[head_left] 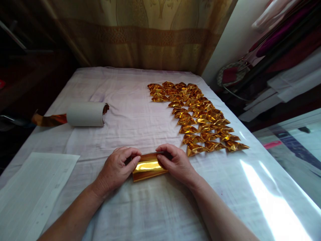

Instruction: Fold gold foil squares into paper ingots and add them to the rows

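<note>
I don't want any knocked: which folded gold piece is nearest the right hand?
The folded gold piece at the nearest row's left end; all others lie farther from the right hand.

1. Well beyond your fingers (132,152) hangs a gold-brown patterned curtain (173,36).
2. Beneath your fingers spreads a pale, wrinkled cloth (142,214) with faint checks.
3. Left of your fingers, you have a sheet of printed paper (32,190) lying flat.
4. Far right of your fingers, past the cloth's edge, are hanging clothes (293,75), white, purple and dark red.
5. Below those, also to your fingers' right, lies a pink object (273,144), too blurred to identify.
</note>
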`<state>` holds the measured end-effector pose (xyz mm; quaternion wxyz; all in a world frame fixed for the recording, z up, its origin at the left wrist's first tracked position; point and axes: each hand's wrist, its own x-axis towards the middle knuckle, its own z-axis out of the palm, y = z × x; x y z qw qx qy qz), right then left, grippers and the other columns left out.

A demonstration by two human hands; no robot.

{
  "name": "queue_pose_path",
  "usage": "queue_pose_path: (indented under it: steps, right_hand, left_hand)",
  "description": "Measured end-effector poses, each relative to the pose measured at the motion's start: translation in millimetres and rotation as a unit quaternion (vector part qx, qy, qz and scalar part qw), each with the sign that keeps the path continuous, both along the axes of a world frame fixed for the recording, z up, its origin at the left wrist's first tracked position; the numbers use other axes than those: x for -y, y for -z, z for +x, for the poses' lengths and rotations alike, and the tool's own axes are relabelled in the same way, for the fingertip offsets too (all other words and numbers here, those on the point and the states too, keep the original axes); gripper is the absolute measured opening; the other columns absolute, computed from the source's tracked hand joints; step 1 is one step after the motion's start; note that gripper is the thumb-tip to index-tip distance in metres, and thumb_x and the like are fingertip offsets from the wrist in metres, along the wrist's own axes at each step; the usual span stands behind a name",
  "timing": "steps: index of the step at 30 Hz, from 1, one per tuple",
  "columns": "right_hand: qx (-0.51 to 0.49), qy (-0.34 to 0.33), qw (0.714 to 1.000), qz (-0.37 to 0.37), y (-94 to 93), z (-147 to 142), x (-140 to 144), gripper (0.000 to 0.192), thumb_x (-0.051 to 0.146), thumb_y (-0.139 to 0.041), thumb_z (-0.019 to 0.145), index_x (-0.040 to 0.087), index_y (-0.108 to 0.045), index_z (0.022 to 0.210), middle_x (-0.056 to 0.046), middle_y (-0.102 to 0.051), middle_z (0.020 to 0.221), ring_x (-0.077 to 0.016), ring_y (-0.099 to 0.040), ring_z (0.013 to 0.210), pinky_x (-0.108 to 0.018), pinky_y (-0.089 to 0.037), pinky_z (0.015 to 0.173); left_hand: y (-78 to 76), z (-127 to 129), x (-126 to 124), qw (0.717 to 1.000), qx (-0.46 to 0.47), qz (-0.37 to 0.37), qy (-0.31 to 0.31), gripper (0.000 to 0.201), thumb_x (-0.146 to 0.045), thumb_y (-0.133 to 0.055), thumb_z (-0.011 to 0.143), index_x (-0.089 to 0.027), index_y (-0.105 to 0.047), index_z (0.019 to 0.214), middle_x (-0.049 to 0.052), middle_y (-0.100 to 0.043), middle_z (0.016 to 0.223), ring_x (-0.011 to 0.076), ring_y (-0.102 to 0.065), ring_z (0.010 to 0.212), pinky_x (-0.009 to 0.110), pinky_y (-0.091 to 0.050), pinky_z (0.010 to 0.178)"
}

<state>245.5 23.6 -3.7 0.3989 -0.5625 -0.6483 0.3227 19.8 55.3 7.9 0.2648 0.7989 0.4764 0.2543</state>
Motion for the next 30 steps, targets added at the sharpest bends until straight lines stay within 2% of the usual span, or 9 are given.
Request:
queue_pose_path:
  steps: [12,21,30]
  right_hand:
    - [0.007,-0.011,1.000,0.019,-3.6,0.6,-1.9,0.012,0.025,-0.058,0.086,0.022,-0.070,0.089,-0.002,-0.071,0.080,-0.0158,-0.065,0.074,-0.029,-0.052,0.075]
    - [-0.008,0.005,0.999,0.043,4.6,0.5,-2.9,0.013,0.023,-0.059,0.086,0.022,-0.071,0.088,-0.002,-0.072,0.079,-0.0157,-0.066,0.073,-0.028,-0.054,0.076]
    - [0.007,0.009,0.999,0.051,5.0,-1.4,-2.6,0.013,0.022,-0.059,0.086,0.023,-0.071,0.087,-0.002,-0.074,0.082,-0.0165,-0.067,0.077,-0.029,-0.053,0.076]
  left_hand:
    - [1.7,-0.4,-0.4,1.000,0.005,-0.001,0.001,0.021,-0.035,-0.052,0.088,-0.024,-0.070,0.088,0.002,-0.073,0.085,0.0178,-0.065,0.081,0.031,-0.050,0.081]
    - [2.3,-0.9,-0.2,1.000,0.010,0.018,0.007,0.020,-0.034,-0.052,0.089,-0.024,-0.070,0.088,0.000,-0.073,0.085,0.0172,-0.066,0.081,0.030,-0.049,0.080]
    - [2.8,-1.0,0.0,0.999,0.010,0.030,0.016,0.019,-0.030,-0.051,0.090,-0.024,-0.069,0.090,0.000,-0.073,0.086,0.0165,-0.066,0.081,0.029,-0.048,0.079]
